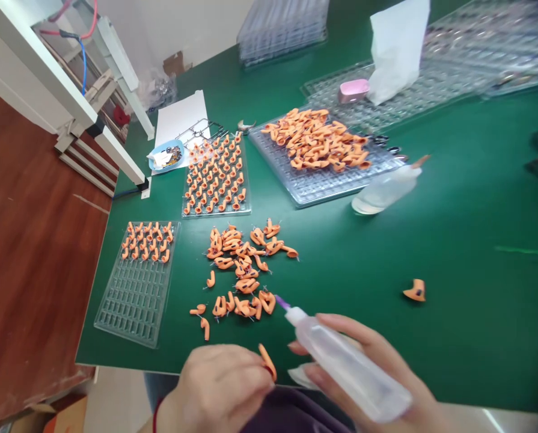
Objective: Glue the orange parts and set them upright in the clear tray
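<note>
Near the table's front edge, my left hand [226,385] pinches a small orange curved plastic piece [267,362], shaped like an earbud shell. My right hand [368,361] is wrapped round a translucent squeeze bottle [350,370], whose purple needle tip points up and left. A bit of white tissue [302,376] sits under the fingers of that hand. Just beyond the tip lies a loose pile of orange pieces [246,270], several with thin wires sticking out. One orange piece [416,291] rests alone to the right on the green table [476,337].
A clear tray [131,300] at the left is partly filled with orange pieces; another tray [217,174] behind is fuller. Stacked trays [314,192] carry an orange heap. A second bottle [386,189] lies tilted beside them. A blue dish [166,156] and pink box [353,90] stand farther back.
</note>
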`<state>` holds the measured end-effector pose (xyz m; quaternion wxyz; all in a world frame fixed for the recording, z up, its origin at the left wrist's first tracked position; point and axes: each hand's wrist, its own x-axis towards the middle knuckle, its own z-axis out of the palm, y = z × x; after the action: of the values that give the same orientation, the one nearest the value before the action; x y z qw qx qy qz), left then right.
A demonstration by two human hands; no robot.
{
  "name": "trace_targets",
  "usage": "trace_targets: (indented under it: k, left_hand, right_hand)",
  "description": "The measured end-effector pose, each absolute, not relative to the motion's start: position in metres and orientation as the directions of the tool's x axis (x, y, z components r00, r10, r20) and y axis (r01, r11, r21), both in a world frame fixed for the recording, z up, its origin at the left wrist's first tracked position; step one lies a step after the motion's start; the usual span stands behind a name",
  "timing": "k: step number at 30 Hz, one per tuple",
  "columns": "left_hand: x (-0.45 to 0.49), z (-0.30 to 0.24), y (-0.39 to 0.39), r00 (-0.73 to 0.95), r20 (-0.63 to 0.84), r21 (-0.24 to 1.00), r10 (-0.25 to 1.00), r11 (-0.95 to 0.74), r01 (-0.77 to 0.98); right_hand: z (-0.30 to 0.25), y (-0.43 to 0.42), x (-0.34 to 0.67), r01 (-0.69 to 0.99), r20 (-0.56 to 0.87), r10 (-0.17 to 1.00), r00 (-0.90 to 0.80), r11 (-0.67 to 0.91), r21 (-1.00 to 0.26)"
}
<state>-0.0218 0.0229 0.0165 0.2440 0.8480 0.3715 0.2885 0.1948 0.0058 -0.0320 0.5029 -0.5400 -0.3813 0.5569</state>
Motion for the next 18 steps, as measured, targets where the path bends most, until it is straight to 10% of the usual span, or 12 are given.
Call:
trace_targets:
  k: [11,14,18]
  left_hand:
    - [-0.009,-0.001,0.01,0.555,0.323,0.845,0.767,-0.498,0.196]
    - [-0.004,-0.013,-0.001,0.388,-0.031,0.998,0.921,0.052,-0.045]
    - [0.007,-0.023,-0.003,0.454,-0.538,0.615,0.711,0.699,-0.366]
  right_hand:
    - [-0.013,0.01,0.188,-0.446,-0.443,0.843,-0.305,-0.538,-0.715]
    - [-0.011,0.009,0.188,-0.511,-0.445,0.83,-0.337,-0.558,-0.653]
    - [-0.005,0.003,0.186,-0.564,-0.41,0.856,-0.316,-0.517,-0.644]
